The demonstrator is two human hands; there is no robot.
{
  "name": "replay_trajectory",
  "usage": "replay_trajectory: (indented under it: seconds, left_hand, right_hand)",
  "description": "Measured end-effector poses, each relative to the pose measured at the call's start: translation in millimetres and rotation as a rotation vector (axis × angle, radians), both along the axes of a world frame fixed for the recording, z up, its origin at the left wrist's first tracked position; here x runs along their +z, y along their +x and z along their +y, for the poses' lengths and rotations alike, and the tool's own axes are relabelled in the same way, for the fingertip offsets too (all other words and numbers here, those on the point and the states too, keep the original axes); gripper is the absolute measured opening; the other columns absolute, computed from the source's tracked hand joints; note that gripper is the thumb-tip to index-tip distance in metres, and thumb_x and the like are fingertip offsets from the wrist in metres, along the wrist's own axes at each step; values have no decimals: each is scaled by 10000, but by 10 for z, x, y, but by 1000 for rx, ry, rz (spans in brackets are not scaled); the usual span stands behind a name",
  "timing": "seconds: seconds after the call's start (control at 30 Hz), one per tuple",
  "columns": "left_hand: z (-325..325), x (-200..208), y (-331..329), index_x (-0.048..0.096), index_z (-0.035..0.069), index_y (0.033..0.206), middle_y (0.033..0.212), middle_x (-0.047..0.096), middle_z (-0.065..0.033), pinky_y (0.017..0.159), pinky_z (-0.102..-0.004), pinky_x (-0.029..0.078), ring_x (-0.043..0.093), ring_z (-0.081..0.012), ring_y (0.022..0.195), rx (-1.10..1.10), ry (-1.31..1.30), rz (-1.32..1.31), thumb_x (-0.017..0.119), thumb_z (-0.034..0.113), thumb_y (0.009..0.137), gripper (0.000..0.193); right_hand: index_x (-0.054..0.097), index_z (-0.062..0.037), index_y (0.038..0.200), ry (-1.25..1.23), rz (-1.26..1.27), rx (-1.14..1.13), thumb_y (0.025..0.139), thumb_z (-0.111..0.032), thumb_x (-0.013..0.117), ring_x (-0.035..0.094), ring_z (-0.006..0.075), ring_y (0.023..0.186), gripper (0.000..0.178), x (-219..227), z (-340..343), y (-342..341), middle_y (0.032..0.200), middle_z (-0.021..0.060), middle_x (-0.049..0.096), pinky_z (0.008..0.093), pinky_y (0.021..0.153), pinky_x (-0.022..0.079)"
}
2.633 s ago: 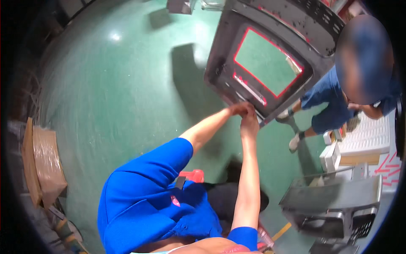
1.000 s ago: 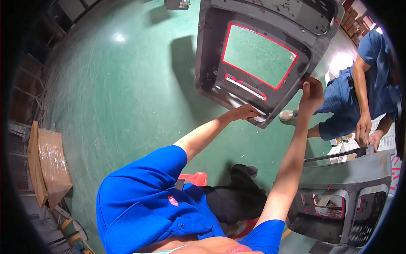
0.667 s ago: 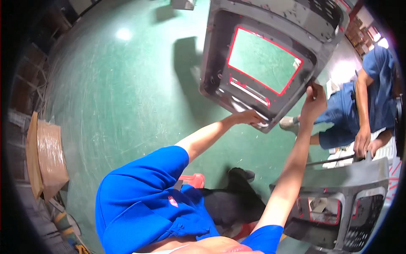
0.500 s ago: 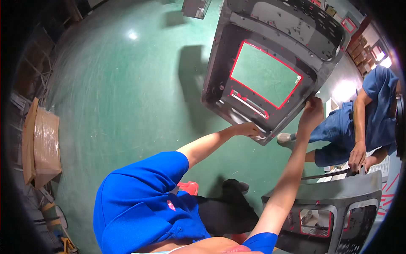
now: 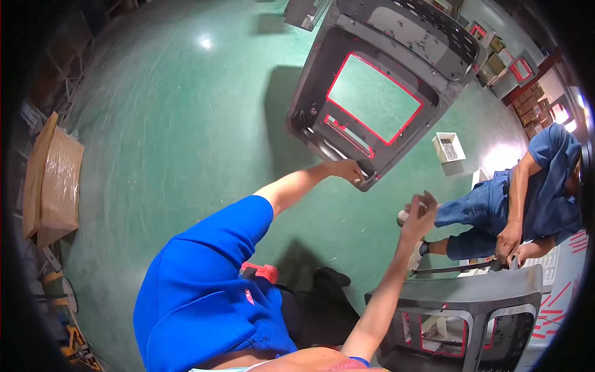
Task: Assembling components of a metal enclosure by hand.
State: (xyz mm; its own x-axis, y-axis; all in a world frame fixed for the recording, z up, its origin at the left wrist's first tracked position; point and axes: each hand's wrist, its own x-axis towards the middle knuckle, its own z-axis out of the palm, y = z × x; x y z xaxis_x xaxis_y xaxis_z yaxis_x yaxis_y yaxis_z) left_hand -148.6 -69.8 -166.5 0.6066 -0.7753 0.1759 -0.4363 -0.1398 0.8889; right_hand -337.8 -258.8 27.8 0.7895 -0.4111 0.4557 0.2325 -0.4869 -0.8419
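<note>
The person's left forearm (image 5: 294,189) reaches forward and inward, ending in a left hand (image 5: 344,169) with its back upward and fingers bent, their tips hard to make out. The right forearm (image 5: 379,305) is bare and slants forward and outward. The right hand (image 5: 420,216) hangs free, fingers loosely curled and parted, lower in view and well apart from the left.

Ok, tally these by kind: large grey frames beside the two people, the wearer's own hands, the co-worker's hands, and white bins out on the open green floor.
Grey frames: 2 (upper frame, lower frame)
Wearer's hands: 2 (left hand, right hand)
Co-worker's hands: 2
White bin: 1
Total: 7
</note>
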Motion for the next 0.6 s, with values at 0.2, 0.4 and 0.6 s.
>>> replay_trajectory:
  seconds: [0.2, 0.4, 0.6]
  left_hand:
    - [-48, 89, 122, 668, 34, 893, 796, 667, -148, 654, -396, 469, 631, -263, 711, 72, 482, -292, 545, 110, 724, 222]
    - [-36, -237, 66, 586, -8, 1073, 997, 619, -240, 791, -428, 465, 606, -359, 948, 273, 592, -339, 440, -30, 707, 394]
    - [241, -744, -368, 543, -24, 1174, 923, 624, -219, 723, -441, 484, 611, -356, 863, 538, 146, -517, 487, 192, 879, 369]
  right_hand:
    - [535, 8, 1110, 9, 175, 23, 858, -93, 613, 566, 105, 609, 283, -474, -171, -754, 899, 72, 619, 244, 548, 471]
    - [552, 11, 1094, 26, 208, 59, 822, -51, 635, 568, 99, 592, 291, -983, -201, -1186, 884, 67, 626, 235, 515, 463]
    - [615, -8, 988, 14, 298, 200, 803, -47, 645, 587, 107, 615, 192, -1291, 47, -1584, 783, 56, 640, 250, 558, 471]
